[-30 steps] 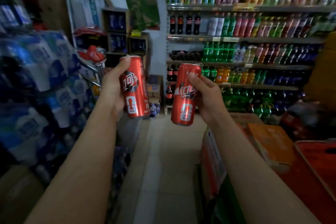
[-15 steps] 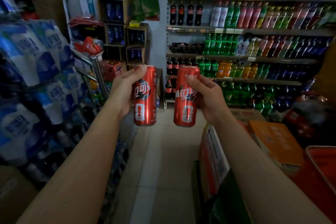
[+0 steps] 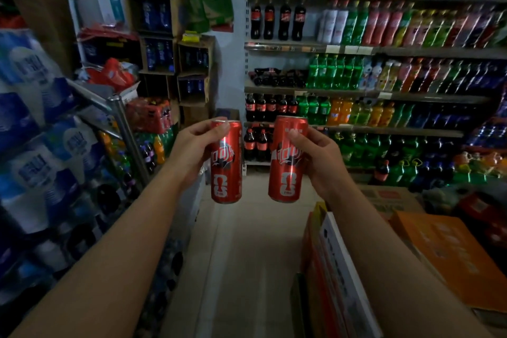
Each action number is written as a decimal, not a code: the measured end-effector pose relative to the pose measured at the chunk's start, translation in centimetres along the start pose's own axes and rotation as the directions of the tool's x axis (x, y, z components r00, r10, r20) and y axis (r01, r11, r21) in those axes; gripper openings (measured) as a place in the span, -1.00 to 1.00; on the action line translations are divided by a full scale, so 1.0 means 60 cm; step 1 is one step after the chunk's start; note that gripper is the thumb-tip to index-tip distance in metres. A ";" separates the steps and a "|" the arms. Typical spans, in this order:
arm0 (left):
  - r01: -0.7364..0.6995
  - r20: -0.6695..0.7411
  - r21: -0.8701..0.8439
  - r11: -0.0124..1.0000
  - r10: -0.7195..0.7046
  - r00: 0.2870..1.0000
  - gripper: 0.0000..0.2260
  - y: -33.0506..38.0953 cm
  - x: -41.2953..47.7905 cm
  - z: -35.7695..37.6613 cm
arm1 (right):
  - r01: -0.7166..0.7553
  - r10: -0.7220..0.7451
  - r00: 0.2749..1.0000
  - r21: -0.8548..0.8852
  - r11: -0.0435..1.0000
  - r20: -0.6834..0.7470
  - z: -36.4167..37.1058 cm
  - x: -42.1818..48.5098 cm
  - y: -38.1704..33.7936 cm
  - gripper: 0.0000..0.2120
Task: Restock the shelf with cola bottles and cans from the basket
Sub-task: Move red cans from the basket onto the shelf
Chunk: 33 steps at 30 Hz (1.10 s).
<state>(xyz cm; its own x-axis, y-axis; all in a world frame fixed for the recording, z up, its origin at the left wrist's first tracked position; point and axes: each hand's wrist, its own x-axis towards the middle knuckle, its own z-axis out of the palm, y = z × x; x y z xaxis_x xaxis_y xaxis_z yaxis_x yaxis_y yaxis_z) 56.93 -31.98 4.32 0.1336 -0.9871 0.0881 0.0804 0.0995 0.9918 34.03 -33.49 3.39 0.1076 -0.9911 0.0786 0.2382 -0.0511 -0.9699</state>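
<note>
Left hand (image 3: 192,145): curled round the upper part of the left can (image 3: 226,173), thumb laid near the top rim. Right hand (image 3: 318,156): closed likewise on the right can (image 3: 286,170), thumb across its upper front. Both cans are held upright at the centre of the frame, side by side with a gap between them, above the aisle floor (image 3: 247,255) and not yet at the shelf.

Handling, as judged: tall slim cans, presumably full, so fairly weighty for their size. The walls should be stiff while sealed but easily dented by a knock or a hard squeeze. The lacquered metal is likely to be slippery (more so if damp or chilled, which cannot be told). A hold round the mid to upper body is judged best, with the base left free so the can is set down flat.

Looks: glossy red, white script over a dark band at mid-height, a large white figure lower down, highlights caught along the sides.

Outward: the shelf (image 3: 356,49) fills the upper right, its tiers packed with coloured drinks. Cola bottles (image 3: 270,107) are ranged at its left end, just above the cans in the frame. Wrapped water packs (image 3: 35,118) are stacked at the left edge, cartons (image 3: 444,250) at lower right. The basket is not in view.
</note>
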 end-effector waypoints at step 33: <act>0.055 0.019 -0.057 0.997 -0.054 0.998 -0.68 -0.108 1.097 0.043 | 0.028 -0.028 0.999 -0.032 0.999 -0.026 -0.030 1.069 0.103 -0.66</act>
<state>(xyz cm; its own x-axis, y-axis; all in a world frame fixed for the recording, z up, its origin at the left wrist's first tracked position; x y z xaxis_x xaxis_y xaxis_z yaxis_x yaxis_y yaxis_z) 62.63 -97.89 3.93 0.1105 -0.9932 0.0363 0.1433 0.0520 0.9883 40.64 -97.57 2.04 0.0752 -0.9921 0.1000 0.2103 -0.0822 -0.9742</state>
